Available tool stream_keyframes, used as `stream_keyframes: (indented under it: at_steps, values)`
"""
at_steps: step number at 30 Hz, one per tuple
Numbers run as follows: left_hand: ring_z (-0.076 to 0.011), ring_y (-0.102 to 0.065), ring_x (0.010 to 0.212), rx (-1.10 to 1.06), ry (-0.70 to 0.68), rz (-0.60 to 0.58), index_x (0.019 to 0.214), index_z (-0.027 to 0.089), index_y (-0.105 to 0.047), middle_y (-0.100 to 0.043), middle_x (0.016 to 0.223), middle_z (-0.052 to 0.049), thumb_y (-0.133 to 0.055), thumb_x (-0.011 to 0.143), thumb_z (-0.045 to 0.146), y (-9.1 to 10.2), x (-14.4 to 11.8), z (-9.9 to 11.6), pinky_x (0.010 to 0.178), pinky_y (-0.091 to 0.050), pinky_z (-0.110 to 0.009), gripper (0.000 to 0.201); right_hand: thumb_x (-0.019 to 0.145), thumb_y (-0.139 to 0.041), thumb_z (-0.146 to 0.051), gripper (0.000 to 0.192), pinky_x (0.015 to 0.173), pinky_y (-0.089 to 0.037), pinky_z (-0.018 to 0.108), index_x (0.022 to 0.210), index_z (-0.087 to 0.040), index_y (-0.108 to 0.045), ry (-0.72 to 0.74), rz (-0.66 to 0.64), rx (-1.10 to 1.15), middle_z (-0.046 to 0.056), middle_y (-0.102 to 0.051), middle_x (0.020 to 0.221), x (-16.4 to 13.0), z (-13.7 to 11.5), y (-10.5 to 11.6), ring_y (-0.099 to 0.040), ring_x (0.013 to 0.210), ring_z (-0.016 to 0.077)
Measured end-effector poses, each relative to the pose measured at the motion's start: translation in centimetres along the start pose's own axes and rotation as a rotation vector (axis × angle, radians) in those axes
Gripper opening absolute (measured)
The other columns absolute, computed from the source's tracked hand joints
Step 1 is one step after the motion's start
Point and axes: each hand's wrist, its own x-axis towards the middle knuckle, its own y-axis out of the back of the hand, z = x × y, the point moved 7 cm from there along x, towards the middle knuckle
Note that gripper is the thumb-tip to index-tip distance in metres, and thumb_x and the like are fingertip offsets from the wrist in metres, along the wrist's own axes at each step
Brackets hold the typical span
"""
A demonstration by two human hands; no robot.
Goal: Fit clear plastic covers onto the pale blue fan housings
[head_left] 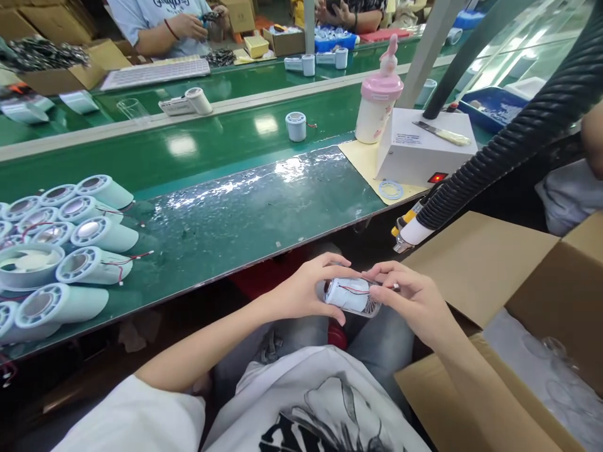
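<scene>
Above my lap, my left hand [313, 289] is wrapped round a light-blue cylindrical housing [347, 295] lying on its side, thumb below and fingers above. Red and black wires run along the housing towards my right hand [409, 298]. The right thumb and fingers are pinched at the wires' end, where a small connector [396, 287] shows. Around the housing's right end is a clear ribbed plastic piece [374, 307], partly hidden by my fingers. To the left, several similar light-blue housings [101, 235] with thin wires stand grouped on the green worktop [235, 213].
A single housing [296, 127] stands on the green conveyor [235, 135]. At right are a grey box [424, 157] with a red-lit switch, a pink-lidded cup [377, 107], a black hose [509, 138] with a nozzle, and an open carton [541, 326] holding clear parts. Co-workers' hands [186, 27] show opposite.
</scene>
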Motion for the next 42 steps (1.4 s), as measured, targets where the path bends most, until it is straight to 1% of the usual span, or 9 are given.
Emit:
stream_keyframes:
  at_steps: [5,7,10,12,14,20,26,29,42]
  values:
    - [-0.0256,-0.063,0.109,-0.244,0.138,-0.066,0.133,0.023,-0.057,-0.065,0.124,-0.011,-0.082,0.07,0.036,-0.8,-0.4,0.1,0.09,-0.053,-0.035,0.069,0.081,-0.074,-0.035,0.025,0.077,-0.058,0.033,0.061,-0.021,-0.068,-0.027,-0.011,0.2,0.007,-0.07,0.099,0.1,0.7,0.3,-0.066,0.098,0.0249]
    - [-0.0244,-0.064,0.108,-0.375,0.235,-0.032,0.132,0.021,-0.056,-0.064,0.125,-0.011,-0.082,0.07,0.032,-0.9,-0.6,-0.2,0.091,-0.054,-0.036,0.068,0.078,-0.078,-0.032,0.008,0.088,-0.057,0.039,0.079,-0.024,-0.074,0.073,-0.075,0.1,0.007,-0.07,0.115,-0.3,-0.1,0.1,-0.063,0.112,0.0286]
    - [-0.0222,-0.065,0.103,-0.547,0.336,0.023,0.132,0.02,-0.054,-0.064,0.125,-0.012,-0.081,0.071,0.031,-1.0,-1.1,-0.7,0.088,-0.055,-0.035,0.068,0.075,-0.08,-0.022,0.037,0.103,-0.049,0.045,0.11,-0.028,-0.07,0.242,-0.128,-0.208,0.006,-0.06,0.136,-1.2,-1.3,-0.3,-0.056,0.126,0.0303]
    - [-0.0207,-0.067,0.095,-0.57,0.359,0.001,0.135,0.021,-0.052,-0.066,0.121,-0.011,-0.08,0.072,0.033,-1.1,-1.3,-0.6,0.081,-0.055,-0.033,0.069,0.079,-0.077,-0.02,0.039,0.106,-0.047,0.046,0.115,-0.029,-0.065,0.291,-0.143,-0.304,0.006,-0.059,0.138,-1.7,-1.4,-0.4,-0.054,0.128,0.0293]
    - [-0.0211,-0.067,0.094,-0.513,0.335,-0.038,0.137,0.023,-0.052,-0.066,0.12,-0.011,-0.08,0.072,0.035,-1.1,-1.3,-0.3,0.081,-0.055,-0.033,0.071,0.083,-0.073,-0.022,0.035,0.105,-0.049,0.045,0.116,-0.029,-0.062,0.277,-0.174,-0.268,0.006,-0.058,0.138,-2.1,-1.1,-0.5,-0.054,0.128,0.0283]
    - [-0.0284,-0.059,0.12,-0.379,0.159,-0.035,0.139,0.025,-0.053,-0.057,0.138,-0.012,-0.085,0.067,0.029,-0.5,-1.2,1.3,0.1,-0.05,-0.039,0.078,0.085,-0.074,-0.022,0.037,0.096,-0.056,0.039,0.118,-0.03,-0.059,0.166,-0.206,-0.081,0.006,-0.058,0.134,-2.3,-0.6,-0.4,-0.06,0.118,0.0255]
    - [-0.0274,-0.056,0.126,-0.337,0.058,-0.083,0.14,0.026,-0.051,-0.056,0.141,-0.012,-0.082,0.071,0.026,-0.9,-1.2,2.2,0.102,-0.05,-0.039,0.076,0.087,-0.073,-0.026,0.037,0.096,-0.055,0.035,0.12,-0.033,-0.06,0.088,-0.241,0.028,0.003,-0.059,0.129,-2.6,-0.4,-0.3,-0.057,0.121,0.0242]
    - [-0.0273,-0.054,0.129,-0.294,0.016,-0.086,0.14,0.027,-0.051,-0.055,0.142,-0.012,-0.083,0.07,0.026,-0.8,-1.2,2.5,0.103,-0.049,-0.038,0.076,0.088,-0.071,-0.029,0.035,0.092,-0.056,0.032,0.12,-0.035,-0.06,0.038,-0.256,0.072,0.001,-0.061,0.123,-2.7,-0.1,-0.4,-0.06,0.11,0.0204]
    - [-0.0258,-0.05,0.132,-0.249,-0.008,-0.123,0.142,0.027,-0.047,-0.054,0.142,-0.012,-0.082,0.072,0.027,-0.9,-1.3,2.3,0.105,-0.048,-0.036,0.078,0.087,-0.071,-0.042,0.027,0.064,-0.057,0.018,0.108,-0.026,-0.063,-0.203,-0.203,0.374,0.0,-0.068,0.096,-2.5,1.6,-0.9,-0.065,0.078,0.0118]
